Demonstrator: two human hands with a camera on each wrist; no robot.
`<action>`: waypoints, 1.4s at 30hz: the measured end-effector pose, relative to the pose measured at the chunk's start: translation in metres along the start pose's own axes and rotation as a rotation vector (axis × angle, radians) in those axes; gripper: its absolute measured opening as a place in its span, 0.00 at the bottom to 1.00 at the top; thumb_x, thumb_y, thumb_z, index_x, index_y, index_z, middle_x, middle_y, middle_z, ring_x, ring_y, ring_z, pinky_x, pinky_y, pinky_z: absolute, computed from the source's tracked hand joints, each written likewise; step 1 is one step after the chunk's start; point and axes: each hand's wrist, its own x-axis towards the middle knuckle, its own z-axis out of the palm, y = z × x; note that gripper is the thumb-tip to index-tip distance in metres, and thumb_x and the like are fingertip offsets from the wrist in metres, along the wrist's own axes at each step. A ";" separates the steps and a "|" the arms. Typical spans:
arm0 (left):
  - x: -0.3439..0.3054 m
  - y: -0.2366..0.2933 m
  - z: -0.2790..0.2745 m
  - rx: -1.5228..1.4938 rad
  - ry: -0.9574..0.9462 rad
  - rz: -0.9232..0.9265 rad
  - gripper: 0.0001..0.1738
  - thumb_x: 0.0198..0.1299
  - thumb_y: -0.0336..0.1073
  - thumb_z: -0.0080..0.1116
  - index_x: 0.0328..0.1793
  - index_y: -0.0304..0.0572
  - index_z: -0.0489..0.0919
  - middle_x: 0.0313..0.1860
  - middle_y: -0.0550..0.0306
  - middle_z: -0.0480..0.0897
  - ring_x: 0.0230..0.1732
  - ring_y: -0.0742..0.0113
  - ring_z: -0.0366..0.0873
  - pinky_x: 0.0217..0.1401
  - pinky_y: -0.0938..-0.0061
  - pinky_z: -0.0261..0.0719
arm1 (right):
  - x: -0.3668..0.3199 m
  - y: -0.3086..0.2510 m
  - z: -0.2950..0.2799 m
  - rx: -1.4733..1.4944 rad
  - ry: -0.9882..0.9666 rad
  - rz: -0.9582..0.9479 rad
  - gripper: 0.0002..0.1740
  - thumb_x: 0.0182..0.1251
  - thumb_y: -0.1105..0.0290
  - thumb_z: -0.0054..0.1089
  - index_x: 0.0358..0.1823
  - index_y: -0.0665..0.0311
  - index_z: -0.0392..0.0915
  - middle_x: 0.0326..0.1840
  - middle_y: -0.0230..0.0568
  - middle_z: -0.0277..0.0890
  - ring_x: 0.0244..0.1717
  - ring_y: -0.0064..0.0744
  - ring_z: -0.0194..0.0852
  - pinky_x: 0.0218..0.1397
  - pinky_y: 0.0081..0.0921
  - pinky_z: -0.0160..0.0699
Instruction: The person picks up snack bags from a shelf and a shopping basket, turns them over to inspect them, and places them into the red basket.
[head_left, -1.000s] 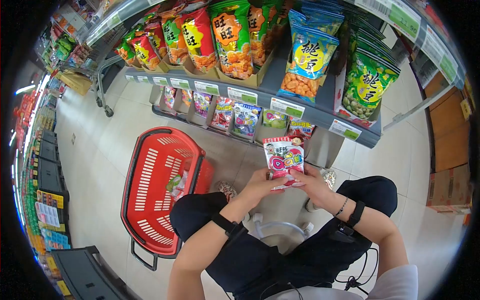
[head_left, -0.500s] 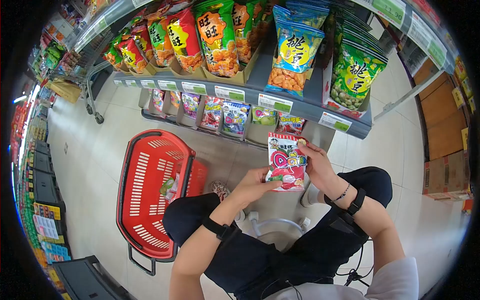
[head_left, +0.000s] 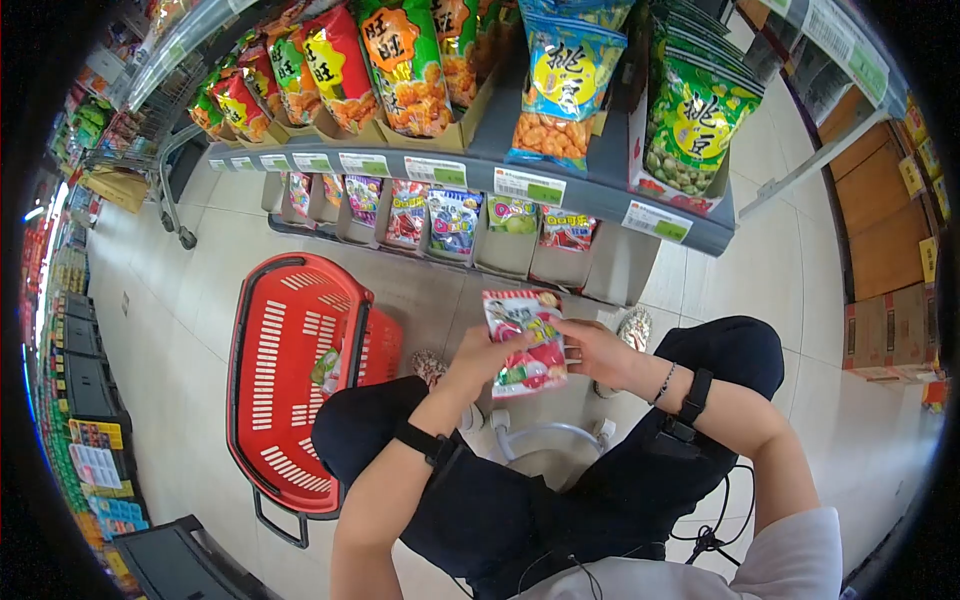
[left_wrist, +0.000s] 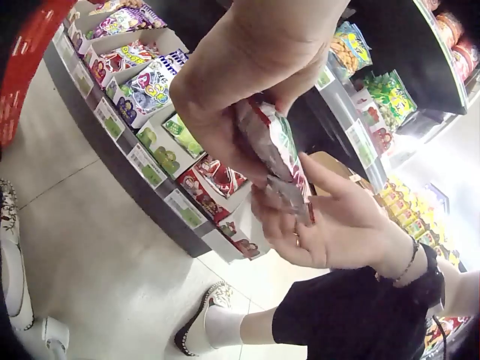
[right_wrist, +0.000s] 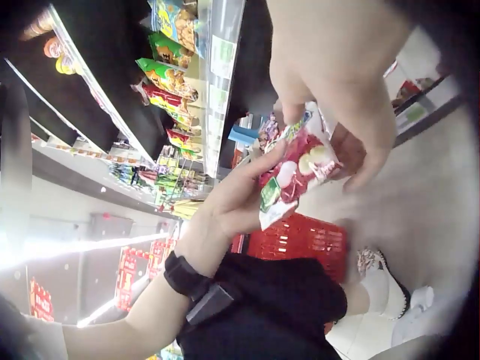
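A white and pink bag of gummy candy (head_left: 526, 345) with a red striped top is held over the lap in the head view. My left hand (head_left: 485, 358) grips its left side, thumb across the front and fingers behind. At the right edge, my right hand (head_left: 600, 352) pinches the bag with its thumb on the front. The left wrist view shows the bag's silvery side (left_wrist: 266, 150) between the two hands. In the right wrist view, the printed front (right_wrist: 300, 165) faces the camera, with fruit pictures on it.
A red shopping basket (head_left: 245, 385) stands on the floor at my left, with a few packets (head_left: 325, 368) inside. Ahead, a shelf (head_left: 480, 168) carries snack bags, with boxes of small candy bags (head_left: 455, 222) below. Cartons (head_left: 890, 335) are stacked at the right.
The candy bag, upright half a second ago, has moved left and slightly down, its top tipped away. My right hand has shifted from its upper corner down along the right edge.
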 end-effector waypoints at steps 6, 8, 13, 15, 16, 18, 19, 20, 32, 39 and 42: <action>0.015 -0.010 -0.012 -0.230 0.142 -0.015 0.15 0.59 0.32 0.59 0.50 0.32 0.75 0.42 0.54 0.82 0.39 0.69 0.81 0.42 0.74 0.79 | 0.000 0.017 -0.002 -0.188 -0.267 0.061 0.18 0.64 0.58 0.58 0.45 0.65 0.73 0.38 0.36 0.77 0.40 0.27 0.77 0.48 0.27 0.77; 0.018 -0.021 -0.014 -0.170 0.129 0.059 0.16 0.59 0.32 0.59 0.50 0.32 0.75 0.42 0.53 0.82 0.39 0.69 0.81 0.41 0.74 0.79 | 0.003 0.022 -0.004 -0.195 -0.243 0.077 0.16 0.65 0.59 0.57 0.42 0.64 0.73 0.37 0.36 0.77 0.37 0.26 0.77 0.47 0.25 0.78; 0.019 -0.020 -0.016 -0.188 0.115 -0.018 0.16 0.59 0.32 0.59 0.51 0.32 0.74 0.43 0.52 0.81 0.38 0.68 0.81 0.40 0.73 0.81 | 0.007 0.032 -0.006 -0.248 -0.256 -0.005 0.14 0.66 0.62 0.56 0.44 0.65 0.74 0.37 0.37 0.77 0.37 0.25 0.77 0.47 0.24 0.78; 0.019 -0.017 -0.018 -0.248 0.117 -0.074 0.16 0.59 0.32 0.59 0.51 0.33 0.73 0.43 0.53 0.81 0.38 0.67 0.81 0.40 0.72 0.81 | 0.004 0.029 -0.001 -0.300 -0.286 -0.103 0.14 0.66 0.62 0.56 0.44 0.66 0.73 0.37 0.37 0.78 0.38 0.26 0.78 0.46 0.24 0.78; 0.019 -0.018 -0.019 -0.289 0.116 -0.095 0.16 0.60 0.33 0.57 0.51 0.32 0.73 0.43 0.50 0.81 0.38 0.64 0.82 0.39 0.70 0.83 | 0.003 0.028 0.001 -0.353 -0.316 -0.201 0.14 0.66 0.63 0.56 0.45 0.66 0.73 0.38 0.38 0.78 0.38 0.26 0.78 0.46 0.24 0.78; 0.018 -0.016 -0.019 -0.331 0.115 -0.118 0.15 0.61 0.33 0.56 0.51 0.31 0.73 0.43 0.47 0.81 0.38 0.61 0.82 0.38 0.67 0.84 | 0.004 0.028 0.001 -0.387 -0.327 -0.218 0.14 0.66 0.63 0.56 0.45 0.66 0.73 0.38 0.39 0.78 0.38 0.26 0.78 0.45 0.24 0.78; 0.018 -0.015 -0.018 -0.318 0.118 -0.115 0.16 0.61 0.33 0.57 0.51 0.31 0.73 0.43 0.47 0.81 0.38 0.62 0.82 0.38 0.68 0.84 | 0.004 0.028 0.001 -0.424 -0.338 -0.238 0.14 0.66 0.63 0.56 0.46 0.67 0.73 0.38 0.39 0.79 0.38 0.26 0.78 0.45 0.24 0.79; 0.018 -0.014 -0.017 -0.305 0.120 -0.112 0.16 0.61 0.33 0.57 0.51 0.31 0.73 0.43 0.48 0.81 0.38 0.63 0.82 0.39 0.68 0.84 | 0.003 0.027 0.001 -0.425 -0.337 -0.236 0.14 0.66 0.63 0.56 0.46 0.67 0.73 0.38 0.39 0.79 0.38 0.26 0.78 0.45 0.24 0.79; -0.020 -0.032 0.024 0.696 0.218 0.304 0.22 0.54 0.34 0.53 0.55 0.38 0.68 0.40 0.35 0.79 0.42 0.38 0.77 0.44 0.53 0.74 | -0.020 0.045 0.025 -0.276 0.056 -0.065 0.35 0.60 0.44 0.57 0.60 0.62 0.62 0.53 0.37 0.67 0.54 0.29 0.66 0.55 0.32 0.70; -0.073 -0.074 0.052 0.737 0.125 0.446 0.29 0.50 0.37 0.59 0.59 0.38 0.66 0.57 0.39 0.71 0.58 0.41 0.68 0.59 0.54 0.66 | -0.038 0.073 0.017 -0.119 0.026 -0.054 0.22 0.66 0.50 0.52 0.55 0.54 0.68 0.50 0.31 0.73 0.52 0.28 0.70 0.50 0.31 0.71; -0.073 -0.075 0.051 0.683 0.231 0.481 0.32 0.48 0.40 0.63 0.59 0.35 0.66 0.56 0.38 0.70 0.55 0.41 0.68 0.60 0.53 0.64 | -0.044 0.072 0.004 -0.029 0.049 0.001 0.20 0.69 0.54 0.47 0.57 0.55 0.68 0.52 0.32 0.74 0.53 0.29 0.71 0.54 0.35 0.71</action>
